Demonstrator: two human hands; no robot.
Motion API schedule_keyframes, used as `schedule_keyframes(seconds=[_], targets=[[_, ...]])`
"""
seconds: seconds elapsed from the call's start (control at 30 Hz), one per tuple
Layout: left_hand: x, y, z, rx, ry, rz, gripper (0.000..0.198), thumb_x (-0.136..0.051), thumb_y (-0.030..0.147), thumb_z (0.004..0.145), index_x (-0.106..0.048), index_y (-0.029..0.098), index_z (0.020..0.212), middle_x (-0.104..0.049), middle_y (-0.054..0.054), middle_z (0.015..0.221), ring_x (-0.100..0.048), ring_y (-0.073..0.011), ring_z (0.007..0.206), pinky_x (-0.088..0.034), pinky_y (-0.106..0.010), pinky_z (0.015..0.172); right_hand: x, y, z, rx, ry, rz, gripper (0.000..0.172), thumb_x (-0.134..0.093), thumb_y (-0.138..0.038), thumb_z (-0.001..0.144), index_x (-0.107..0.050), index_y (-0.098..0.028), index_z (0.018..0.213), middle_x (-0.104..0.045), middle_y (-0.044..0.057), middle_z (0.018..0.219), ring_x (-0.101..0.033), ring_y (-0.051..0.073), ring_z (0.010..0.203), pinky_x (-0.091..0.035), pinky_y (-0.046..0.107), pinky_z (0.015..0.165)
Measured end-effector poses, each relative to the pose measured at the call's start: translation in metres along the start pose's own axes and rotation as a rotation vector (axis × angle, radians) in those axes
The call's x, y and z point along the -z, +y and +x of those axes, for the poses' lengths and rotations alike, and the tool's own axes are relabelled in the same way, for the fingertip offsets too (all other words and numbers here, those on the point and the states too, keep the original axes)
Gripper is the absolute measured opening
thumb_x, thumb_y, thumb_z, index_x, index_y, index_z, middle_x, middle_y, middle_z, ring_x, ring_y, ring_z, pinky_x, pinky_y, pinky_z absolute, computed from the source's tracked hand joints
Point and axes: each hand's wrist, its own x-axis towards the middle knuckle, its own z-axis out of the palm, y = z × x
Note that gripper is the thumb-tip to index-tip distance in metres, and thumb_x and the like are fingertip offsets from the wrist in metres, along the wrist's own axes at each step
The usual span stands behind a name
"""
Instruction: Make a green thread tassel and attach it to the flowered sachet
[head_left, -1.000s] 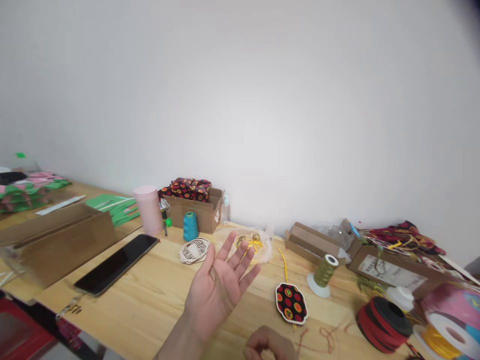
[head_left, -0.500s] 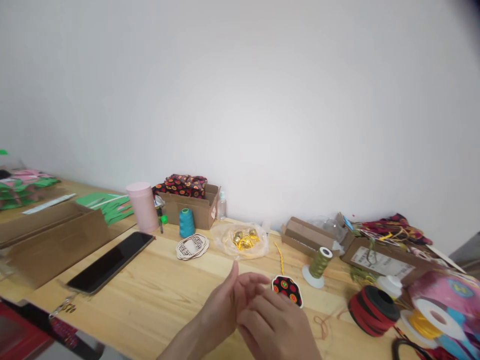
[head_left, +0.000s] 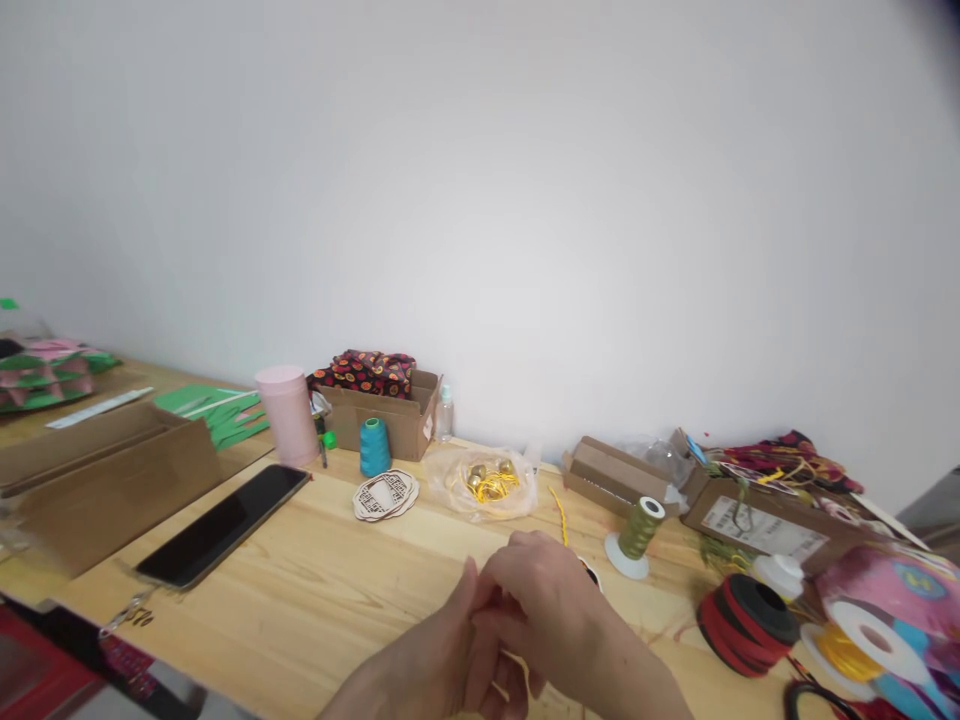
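Cord (head_left: 559, 511) lies lengthwise, wall toward person; left hand (head_left: 431, 668) touches right hand (head_left: 547, 600).

- Left hand (head_left: 420, 672): wrist cut off by the bottom picture edge. Fingertips hidden under the right hand (head_left: 551, 612), so the grip cannot be told.
- Right hand: forearm cut off likewise, palm side hidden.
- Yellow cord (head_left: 517, 664): a short stretch shows between the hands, the rest is hidden.
- Ornament (head_left: 591, 573): only a sliver shows behind the right hand.
- Scissors (head_left: 814, 700), table's near right corner: handle only, cut off.
- Pink reel (head_left: 892, 590): cut by the right picture edge.
- Box label (head_left: 765, 528): print too small to read.
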Motion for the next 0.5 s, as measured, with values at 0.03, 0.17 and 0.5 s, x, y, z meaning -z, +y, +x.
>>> schedule_keyframes(seconds=[0.03,0.17,0.5], targets=[[0.000,0.002,-0.002,-0.014,-0.019,0.032,0.082,-0.038,0.079,0.054,-0.064,0.007,0.083,-0.059,-0.008,0.069,-0.053,-0.0128,0.051,-0.037,-0.024,0.050,0.001,0.000,0.000,-0.026,-0.024,0.022,0.020,-0.057,-0.002,0.061,-0.062,-0.021,0.058,-0.057,-0.003,0.054,-0.052,0.011,0.052,-0.034,0.018,0.047],[0.002,0.004,-0.010,-0.017,0.001,0.104,0.029,-0.068,0.026,0.059,-0.064,0.009,0.083,-0.061,-0.006,0.074,-0.054,-0.0115,0.059,-0.035,-0.021,0.054,-0.006,0.004,-0.002,-0.071,-0.044,0.148,0.019,-0.057,-0.004,0.062,-0.062,-0.022,0.062,-0.058,-0.004,0.057,-0.054,0.011,0.055,-0.037,0.017,0.048],[0.014,0.004,-0.005,-0.098,0.159,0.145,0.028,-0.047,0.000,0.050,-0.062,0.014,0.069,-0.054,0.000,0.063,-0.048,-0.0088,0.054,-0.031,-0.019,0.048,-0.017,0.022,-0.020,-0.146,-0.014,0.452,0.013,-0.058,-0.009,0.063,-0.060,-0.022,0.064,-0.061,-0.004,0.064,-0.058,0.012,0.063,-0.043,0.019,0.056]])
